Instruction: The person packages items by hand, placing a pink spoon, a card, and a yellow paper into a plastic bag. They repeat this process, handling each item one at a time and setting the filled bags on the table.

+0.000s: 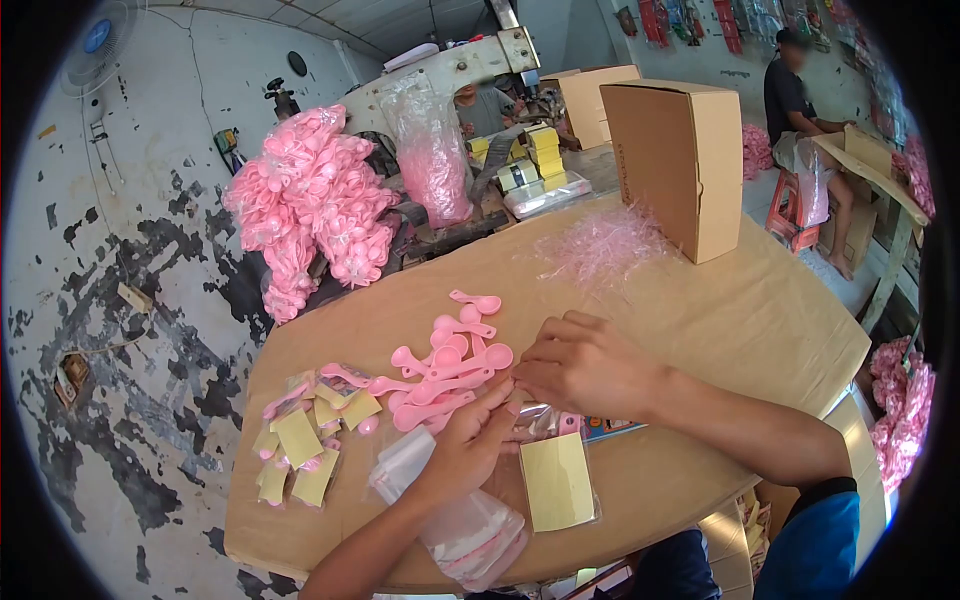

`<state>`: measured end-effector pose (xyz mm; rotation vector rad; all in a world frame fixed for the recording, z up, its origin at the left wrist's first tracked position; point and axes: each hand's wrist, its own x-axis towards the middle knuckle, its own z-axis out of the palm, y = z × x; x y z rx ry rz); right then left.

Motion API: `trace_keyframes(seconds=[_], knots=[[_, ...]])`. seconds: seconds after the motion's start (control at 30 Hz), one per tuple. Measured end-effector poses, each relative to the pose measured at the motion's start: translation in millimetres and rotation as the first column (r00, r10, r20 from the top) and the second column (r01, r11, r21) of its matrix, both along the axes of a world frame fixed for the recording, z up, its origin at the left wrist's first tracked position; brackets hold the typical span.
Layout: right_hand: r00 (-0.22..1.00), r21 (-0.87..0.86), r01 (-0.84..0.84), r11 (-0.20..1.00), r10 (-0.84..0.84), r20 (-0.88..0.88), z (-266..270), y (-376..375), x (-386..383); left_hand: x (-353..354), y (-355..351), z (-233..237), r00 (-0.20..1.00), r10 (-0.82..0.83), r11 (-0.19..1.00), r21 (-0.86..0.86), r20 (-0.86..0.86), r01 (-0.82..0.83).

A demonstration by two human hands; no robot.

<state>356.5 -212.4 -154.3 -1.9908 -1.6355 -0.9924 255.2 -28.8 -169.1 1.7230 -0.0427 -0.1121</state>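
My left hand [472, 440] and my right hand [592, 368] meet at the top of a clear plastic bag [538, 420]. Both have their fingers closed at its edge; the exact pinch is partly hidden. In the bag are a yellow card [557, 482] and a bit of pink plastic near the top. Just beyond my left fingers lies a loose pile of pink measuring spoons [440, 375]. Flat clear bags [465, 535] lie under my left wrist. To the left is a heap of small filled bags with yellow cards [298, 437].
A tall cardboard box [672, 165] stands at the back right beside shredded clear-pink plastic [610, 245]. Large bundles of bagged pink spoons [315, 200] hang by a machine [450, 80] at the back left. A person [795, 110] sits at the far right; another is partly visible behind the machine.
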Motion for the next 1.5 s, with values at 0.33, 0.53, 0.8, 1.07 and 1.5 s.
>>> trace_keyframes(seconds=[0.33,0.53,0.8,1.07,1.5], knots=[[0.997,0.012,-0.037,0.999,0.037,-0.069,5.7,-1.4,-2.8,7.3,11.8,-15.7,0.957,-0.165,0.902,0.429,0.239,0.048],[0.919,0.143,0.03,0.989,0.029,-0.394,34.5,-22.6,9.5,4.1,4.0,-1.5,0.981,-0.1,0.994,-0.031,0.166,0.107],[-0.266,0.567,-0.55,0.613,0.515,-0.815,73.7,-80.1,37.3,12.4,13.1,7.3,1.0,-0.006,0.943,-0.334,-0.005,0.004],[0.781,0.091,0.255,0.963,-0.149,-0.606,43.7,-72.0,74.3,10.5,6.6,6.0,0.999,0.043,0.929,-0.367,0.011,-0.036],[0.205,0.11,-0.128,0.986,0.134,-0.97,-1.0,-4.1,7.7,15.7,7.9,5.1,0.992,0.118,0.943,-0.317,0.051,-0.096]])
